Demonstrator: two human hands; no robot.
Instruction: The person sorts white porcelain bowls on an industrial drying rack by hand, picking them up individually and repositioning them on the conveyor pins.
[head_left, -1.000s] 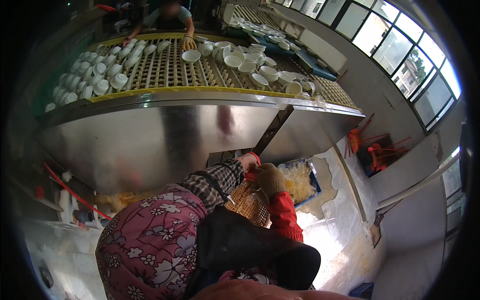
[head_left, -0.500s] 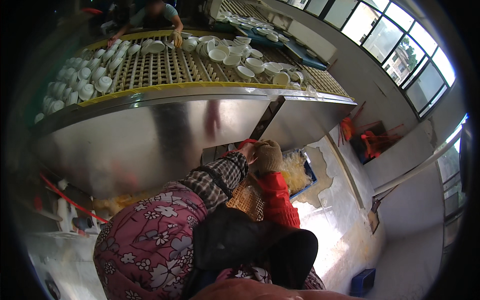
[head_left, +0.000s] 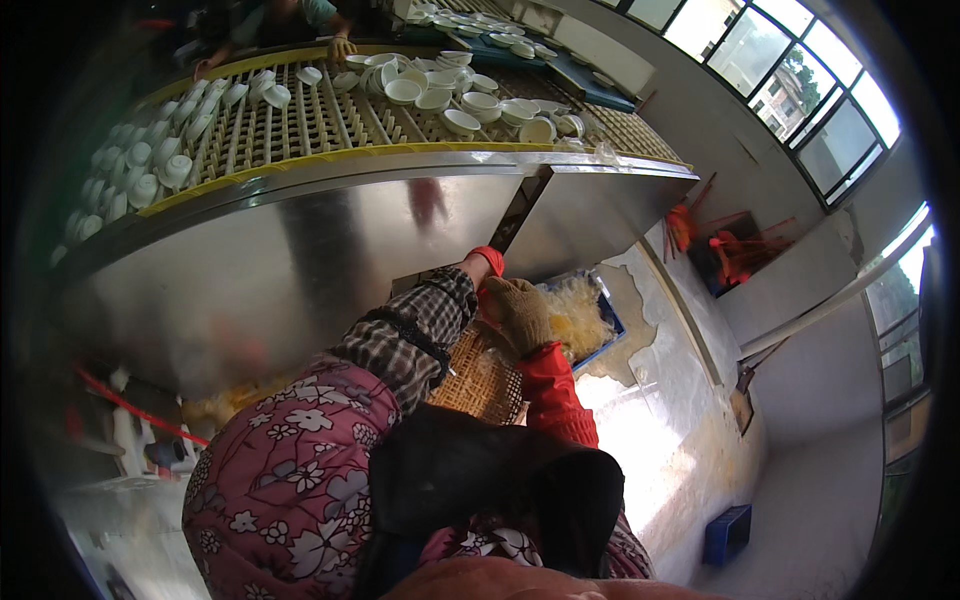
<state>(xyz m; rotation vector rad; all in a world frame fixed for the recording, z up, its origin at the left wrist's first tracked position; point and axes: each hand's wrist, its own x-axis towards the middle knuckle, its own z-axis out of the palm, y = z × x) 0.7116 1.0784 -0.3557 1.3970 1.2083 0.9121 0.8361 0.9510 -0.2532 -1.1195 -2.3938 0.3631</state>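
Observation:
My left hand (head_left: 486,262) reaches forward by the steel panel. Bright red material covers it past the bare wrist, and its fingers are hidden. Just beside it is my right hand (head_left: 520,312) in a tan knit glove, fingers curled, with a bit of red showing at the fingertips; what they hold cannot be made out. A woven basket (head_left: 472,385) sits below my hands. To the right of my glove stands a blue crate (head_left: 613,335) containing clear plastic and yellowish material.
Ahead, a steel-sided slatted conveyor (head_left: 340,215) carries many white bowls (head_left: 404,92). A co-worker's gloved hand (head_left: 341,48) rests at its far side. Red-orange items (head_left: 740,262) lie by the right wall, a blue bin (head_left: 727,535) lower right, a red hose (head_left: 140,408) at left.
My left hand has drawn slightly apart from my right glove, and red now shows over it. The right hand has turned, its fingers toward the left. The co-worker's bowls have shifted.

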